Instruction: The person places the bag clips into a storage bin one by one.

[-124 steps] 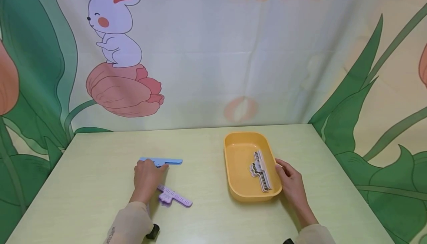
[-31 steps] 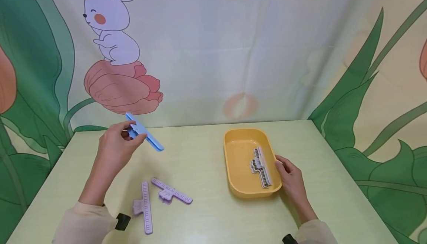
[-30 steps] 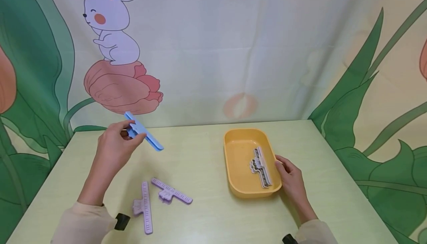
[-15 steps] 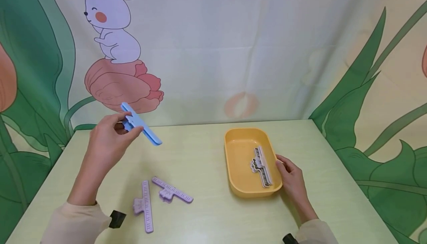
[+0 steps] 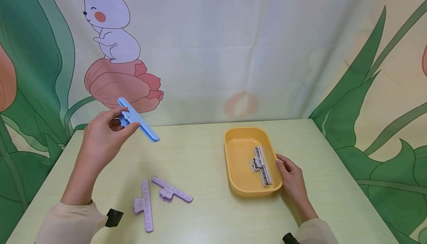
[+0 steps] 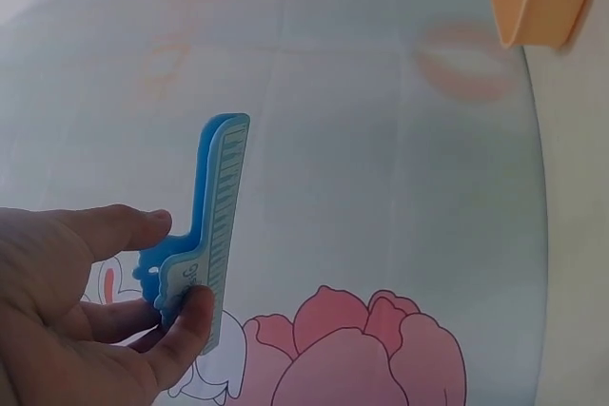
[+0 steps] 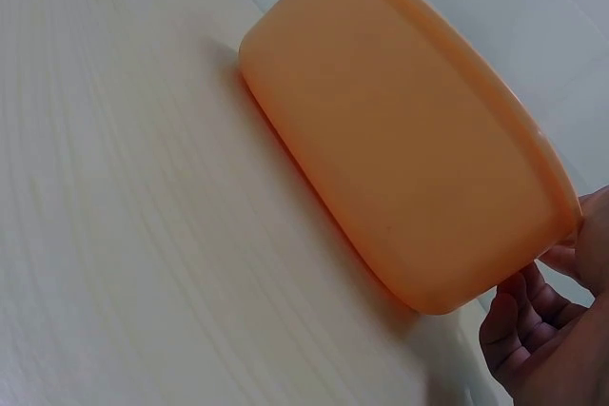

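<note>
Raised above the left part of the table, my left hand (image 5: pixel 103 134) pinches a blue ruler-shaped clip (image 5: pixel 141 124) between thumb and fingers. The left wrist view shows the clip (image 6: pixel 225 197) upright, its long bar edged with ruler marks and its scalloped handles between the fingers. My right hand (image 5: pixel 293 179) grips the right rim of a yellow tray (image 5: pixel 238 171), which stands on the table. Inside the tray lies a white-and-black clip (image 5: pixel 261 166); whether it is one or two stacked, I cannot tell. In the right wrist view the tray's outer wall (image 7: pixel 400 149) hides its inside.
Two purple ruler-shaped clips lie on the table (image 5: pixel 207 214) below my left hand: one clip (image 5: pixel 147 207) points lengthwise, the other clip (image 5: pixel 176 193) slants. A printed curtain (image 5: pixel 193 51) with a rabbit hangs behind the table's back edge.
My left hand has picked the blue clip up from the table and drawn it up and to the left, still drifting that way. My right hand keeps its place on the tray.
</note>
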Demonstrator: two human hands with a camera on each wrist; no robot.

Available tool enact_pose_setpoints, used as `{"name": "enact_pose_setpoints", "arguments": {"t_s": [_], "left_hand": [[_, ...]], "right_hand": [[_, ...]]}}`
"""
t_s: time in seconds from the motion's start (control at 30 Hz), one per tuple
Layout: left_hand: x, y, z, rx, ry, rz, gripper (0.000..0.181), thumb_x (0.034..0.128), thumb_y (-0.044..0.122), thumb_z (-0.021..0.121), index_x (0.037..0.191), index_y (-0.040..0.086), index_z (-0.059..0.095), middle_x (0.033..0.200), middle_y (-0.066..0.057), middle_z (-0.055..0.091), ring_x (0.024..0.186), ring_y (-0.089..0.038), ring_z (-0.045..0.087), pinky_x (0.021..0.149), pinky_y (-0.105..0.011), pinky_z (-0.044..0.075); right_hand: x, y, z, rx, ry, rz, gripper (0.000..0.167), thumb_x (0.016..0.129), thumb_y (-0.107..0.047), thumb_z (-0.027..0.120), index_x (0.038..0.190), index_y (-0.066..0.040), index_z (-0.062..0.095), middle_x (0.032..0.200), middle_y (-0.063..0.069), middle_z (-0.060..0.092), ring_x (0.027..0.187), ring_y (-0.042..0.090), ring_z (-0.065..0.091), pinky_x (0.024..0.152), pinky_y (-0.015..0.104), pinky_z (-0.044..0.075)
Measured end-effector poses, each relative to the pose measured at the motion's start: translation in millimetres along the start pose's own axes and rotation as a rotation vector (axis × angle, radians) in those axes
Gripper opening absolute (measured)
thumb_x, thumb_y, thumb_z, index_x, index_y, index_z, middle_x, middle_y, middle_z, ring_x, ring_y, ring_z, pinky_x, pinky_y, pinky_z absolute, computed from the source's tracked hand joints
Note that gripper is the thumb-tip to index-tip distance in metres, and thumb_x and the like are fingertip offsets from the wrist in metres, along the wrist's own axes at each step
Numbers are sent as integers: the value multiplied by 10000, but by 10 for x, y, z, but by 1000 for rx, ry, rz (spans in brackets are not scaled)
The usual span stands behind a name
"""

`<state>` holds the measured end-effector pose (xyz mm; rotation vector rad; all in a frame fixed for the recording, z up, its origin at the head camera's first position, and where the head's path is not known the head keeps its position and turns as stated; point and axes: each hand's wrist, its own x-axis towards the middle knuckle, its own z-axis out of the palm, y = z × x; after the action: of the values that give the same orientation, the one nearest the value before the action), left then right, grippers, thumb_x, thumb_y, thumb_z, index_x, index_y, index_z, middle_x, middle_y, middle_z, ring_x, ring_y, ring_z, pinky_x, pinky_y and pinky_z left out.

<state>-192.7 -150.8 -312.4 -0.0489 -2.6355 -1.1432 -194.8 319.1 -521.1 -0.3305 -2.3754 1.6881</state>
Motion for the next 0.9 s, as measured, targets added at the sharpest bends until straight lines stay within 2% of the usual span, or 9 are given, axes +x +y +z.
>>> {"name": "enact_pose_setpoints", "arguments": {"t_s": [0.13,0.3,0.43,0.53,0.7,0.9], "left_hand": [[-2,-16,-10,-27,-5,3,636,988,264,727,1510,-13,491,1282,-257,588,1118,-397,636,694,-25,413],[-7,-28,-30,-55,-18,3,651,993,292,720,1524,2,480,1286,-257,594,1139,-395,628,721,-16,416],[-7,-29,-45,-63,-26,0,661,991,314,721,1534,26,477,1308,-251,598,1164,-388,630,802,-85,505],[-6,-34,-46,-72,-29,4,657,991,311,723,1535,35,480,1322,-247,596,1177,-383,631,852,-124,525],[-8,-47,-25,-110,-35,19,644,991,293,725,1529,32,487,1309,-246,599,1155,-370,626,810,-47,475],[-10,-75,14,-151,-60,38,637,994,309,720,1520,26,498,1287,-235,603,1123,-327,610,781,-26,455]], "right_hand": [[-1,10,-1,21,3,-18,376,1078,-233,578,1395,-38,634,1057,204,647,842,172,589,662,185,518],[-3,11,-6,23,0,-12,385,1078,-244,578,1401,-41,630,1071,209,652,840,166,596,660,188,521],[-2,8,-13,8,-1,-21,397,1080,-259,575,1403,-35,627,1066,212,653,826,152,590,651,185,512],[0,9,-14,6,0,-23,394,1079,-256,577,1400,-34,629,1061,211,654,824,152,590,650,185,511],[4,16,-8,5,7,-10,377,1078,-246,580,1394,-50,638,1055,208,652,833,175,593,654,188,515],[10,21,0,6,6,-9,374,1078,-245,576,1391,-51,640,1056,203,648,849,187,588,661,187,513]]}}
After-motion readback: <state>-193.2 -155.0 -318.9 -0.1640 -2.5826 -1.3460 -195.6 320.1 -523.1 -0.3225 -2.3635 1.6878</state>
